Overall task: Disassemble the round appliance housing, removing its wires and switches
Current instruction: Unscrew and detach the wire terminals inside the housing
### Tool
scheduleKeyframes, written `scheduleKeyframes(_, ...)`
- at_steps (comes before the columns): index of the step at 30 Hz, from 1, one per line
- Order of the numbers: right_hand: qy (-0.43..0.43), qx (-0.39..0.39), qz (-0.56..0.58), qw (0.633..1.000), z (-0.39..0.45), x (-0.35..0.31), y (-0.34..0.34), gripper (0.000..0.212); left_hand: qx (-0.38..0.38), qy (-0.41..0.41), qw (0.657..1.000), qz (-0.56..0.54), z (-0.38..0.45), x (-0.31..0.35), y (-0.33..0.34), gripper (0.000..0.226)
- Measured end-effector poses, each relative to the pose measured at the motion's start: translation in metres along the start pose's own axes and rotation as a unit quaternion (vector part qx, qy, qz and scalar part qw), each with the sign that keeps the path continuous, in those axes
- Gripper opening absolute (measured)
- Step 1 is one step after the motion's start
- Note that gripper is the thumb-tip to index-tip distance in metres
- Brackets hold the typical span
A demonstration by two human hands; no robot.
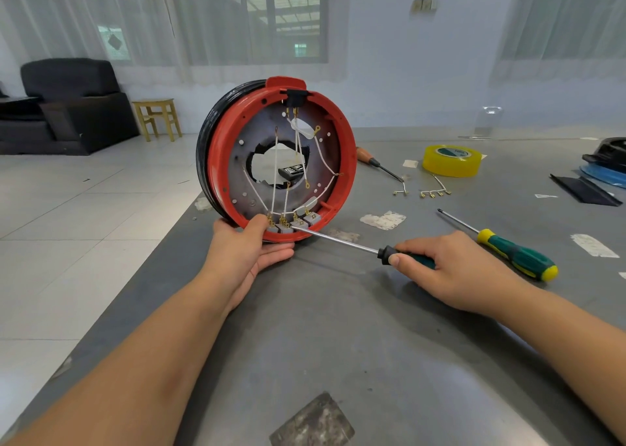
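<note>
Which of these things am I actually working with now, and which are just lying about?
In use: housing, wires, switches, held screwdriver.
Lying about: spare screwdriver, tape roll, wooden-handled tool, loose wire bits.

The grey table (338, 327) carries the round red housing (216, 161), standing on edge near its left side. To the right lie a green-and-yellow screwdriver (515, 252), a wooden-handled tool (376, 161), a yellow tape roll (452, 161), 2 small wire bundles (435, 193) with brass terminals, and scraps of white paper (382, 220).
</note>
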State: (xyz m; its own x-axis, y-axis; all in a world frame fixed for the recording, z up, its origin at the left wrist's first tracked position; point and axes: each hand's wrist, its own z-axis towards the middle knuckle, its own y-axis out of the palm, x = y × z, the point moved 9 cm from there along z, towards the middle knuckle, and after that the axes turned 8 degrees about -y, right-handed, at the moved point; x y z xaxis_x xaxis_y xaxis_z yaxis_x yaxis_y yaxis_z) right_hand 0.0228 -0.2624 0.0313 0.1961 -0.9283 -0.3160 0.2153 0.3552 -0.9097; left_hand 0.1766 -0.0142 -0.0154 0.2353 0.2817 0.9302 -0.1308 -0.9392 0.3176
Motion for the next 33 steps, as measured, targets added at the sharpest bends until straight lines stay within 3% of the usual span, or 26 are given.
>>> scheduleKeyframes(11,0.003,0.013,-0.007,1.000,0.000,-0.004,0.009,0.044,-0.006,-0.012,0.999,-0.047,0.000,-0.001,-0.002,0.025)
scheduleKeyframes(33,0.005,0.019,0.006,1.000,0.002,-0.008,0.015,0.038,-0.022,-0.029,0.997,-0.073,0.001,-0.004,-0.003,0.028)
